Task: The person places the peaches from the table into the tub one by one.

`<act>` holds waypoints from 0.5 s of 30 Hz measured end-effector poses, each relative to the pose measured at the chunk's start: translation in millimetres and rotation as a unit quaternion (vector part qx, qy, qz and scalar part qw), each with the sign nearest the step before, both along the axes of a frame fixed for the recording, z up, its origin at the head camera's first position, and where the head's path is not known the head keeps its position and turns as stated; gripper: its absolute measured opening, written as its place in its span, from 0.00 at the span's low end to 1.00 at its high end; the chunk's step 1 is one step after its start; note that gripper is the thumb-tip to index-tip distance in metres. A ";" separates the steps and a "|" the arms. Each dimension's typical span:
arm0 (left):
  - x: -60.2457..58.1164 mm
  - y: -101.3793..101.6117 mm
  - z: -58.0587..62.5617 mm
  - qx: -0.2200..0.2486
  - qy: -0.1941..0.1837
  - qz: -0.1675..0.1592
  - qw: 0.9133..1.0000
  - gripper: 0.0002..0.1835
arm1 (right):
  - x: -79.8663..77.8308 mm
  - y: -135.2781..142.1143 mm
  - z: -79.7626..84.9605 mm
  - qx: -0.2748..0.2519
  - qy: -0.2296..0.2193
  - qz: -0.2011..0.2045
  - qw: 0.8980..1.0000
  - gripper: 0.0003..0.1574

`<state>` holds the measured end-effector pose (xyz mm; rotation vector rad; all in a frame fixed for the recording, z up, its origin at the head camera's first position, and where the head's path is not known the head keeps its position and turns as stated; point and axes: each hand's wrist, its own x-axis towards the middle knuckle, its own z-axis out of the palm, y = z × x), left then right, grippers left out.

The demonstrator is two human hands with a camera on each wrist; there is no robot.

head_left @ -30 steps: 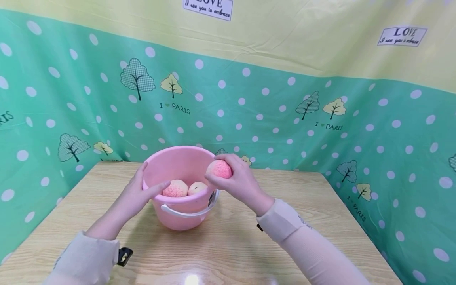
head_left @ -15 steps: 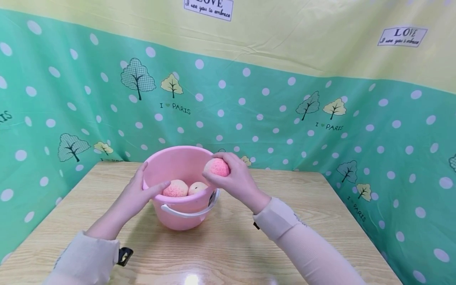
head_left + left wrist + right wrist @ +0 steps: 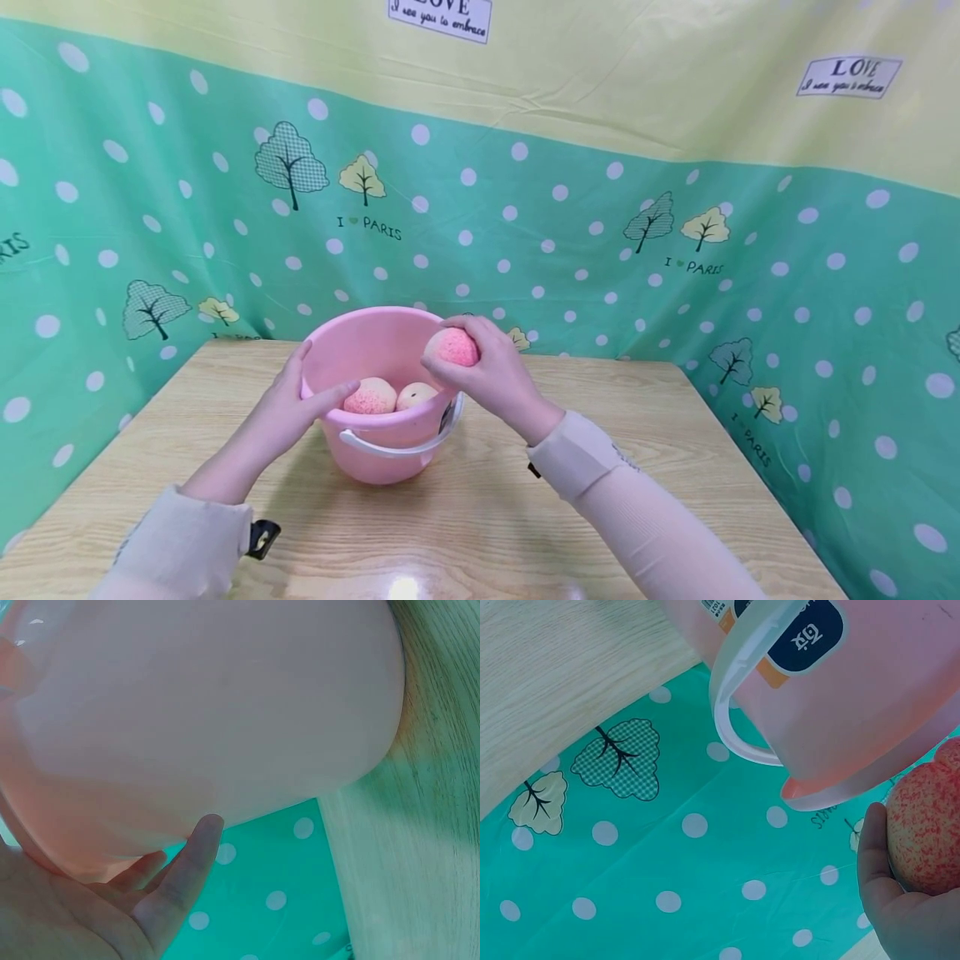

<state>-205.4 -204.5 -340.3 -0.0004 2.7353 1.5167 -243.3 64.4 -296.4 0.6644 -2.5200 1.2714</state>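
Note:
A pink bucket [image 3: 367, 450] stands on the table with its white handle [image 3: 397, 451] hanging down in front. My left hand [image 3: 288, 402] holds its left rim, thumb over the inside and fingers along the outer wall, as the left wrist view also shows. In my right hand [image 3: 491, 375] I grip a pink-and-cream peach [image 3: 454, 347] at the bucket's right rim; the right wrist view shows its speckled red side [image 3: 928, 825]. Inside the bucket lie a speckled peach [image 3: 371, 397] and a paler peach [image 3: 415, 395] with a dark spot. The bucket's bottom is hidden.
The wooden table [image 3: 600, 517] extends around the bucket. A green polka-dot cloth [image 3: 562, 258] with printed trees hangs behind and at both sides. A dark label [image 3: 810, 636] is on the bucket's outer wall.
My right hand has shifted slightly left and up with the peach, over the bucket's right rim. The left hand, the bucket and the peaches inside it look unmoved.

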 end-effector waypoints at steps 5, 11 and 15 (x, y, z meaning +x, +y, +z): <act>0.1 0.1 1.0 -0.001 -0.001 0.000 1.000 0.60 | -1.1 -2.7 0.9 -0.002 -0.005 0.002 1.000 0.28; 0.1 0.1 1.3 0.000 0.001 0.001 1.000 0.60 | -2.9 -5.0 -0.1 -0.006 -0.009 0.004 1.000 0.28; 0.3 0.9 1.3 0.000 -0.001 0.003 1.000 0.59 | -2.9 -5.9 0.0 -0.008 -0.014 0.004 1.000 0.28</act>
